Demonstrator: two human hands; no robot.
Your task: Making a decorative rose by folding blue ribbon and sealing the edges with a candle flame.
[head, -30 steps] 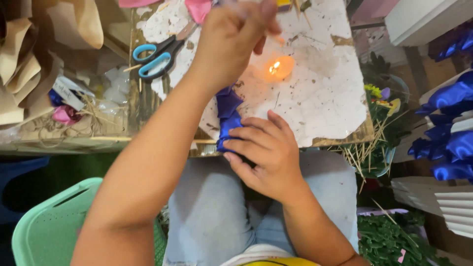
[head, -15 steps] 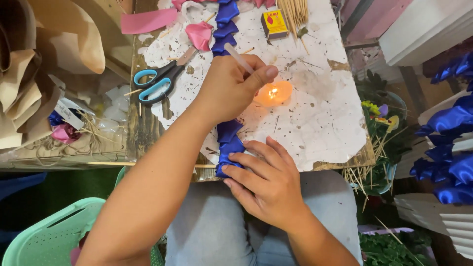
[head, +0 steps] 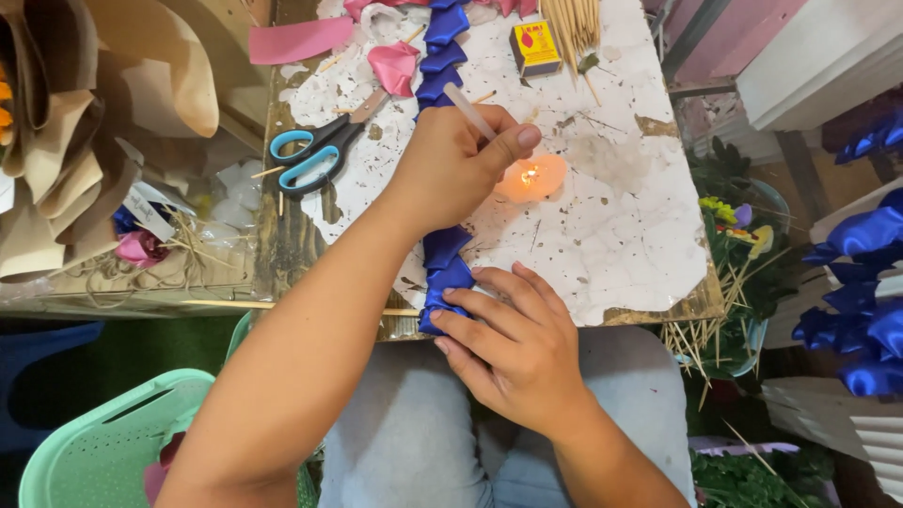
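while the left hand (head: 456, 165) pinches a thin pale stick (head: 467, 110) between thumb and fingers just beside the candle flame (head: 530, 175), worth keeping that grip steady and low, tip angled toward the flame and knuckles off to the side of it. probably best to bring only the very end near the heat, not the fingers, and not the ribbon either.

right hand (head: 513, 343) down at the near edge of the board (head: 621, 235), fingers spread flat and pressing on the folded blue ribbon chain (head: 444, 273), not really clenched, more pinning it in place. good idea to hold that end firm so the folds don't slip.

ribbon runs from under the right fingertips, up beneath the left wrist, and on toward the far edge past the pink petal (head: 393, 66). so stick above, ribbon below, apart from each other as far as can be told. scissors (head: 315, 155) off to the left, matchbox (head: 536, 47) up top.
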